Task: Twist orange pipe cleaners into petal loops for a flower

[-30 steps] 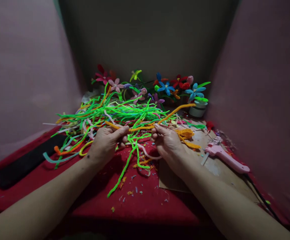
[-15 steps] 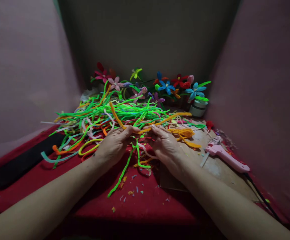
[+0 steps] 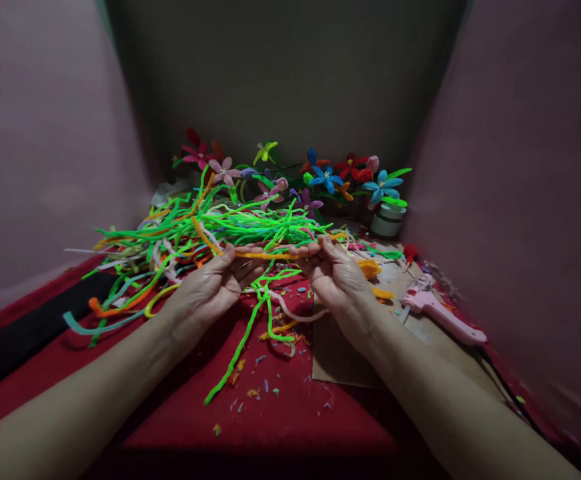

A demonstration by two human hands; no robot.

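Left hand (image 3: 213,283) and right hand (image 3: 337,277) pinch a long, thin orange fuzzy stem (image 3: 270,256), near-level between them before a tangled neon-green fuzzy stem pile (image 3: 250,220); probably best kept under light, even tension, thumbs guiding, no sharp kinks.
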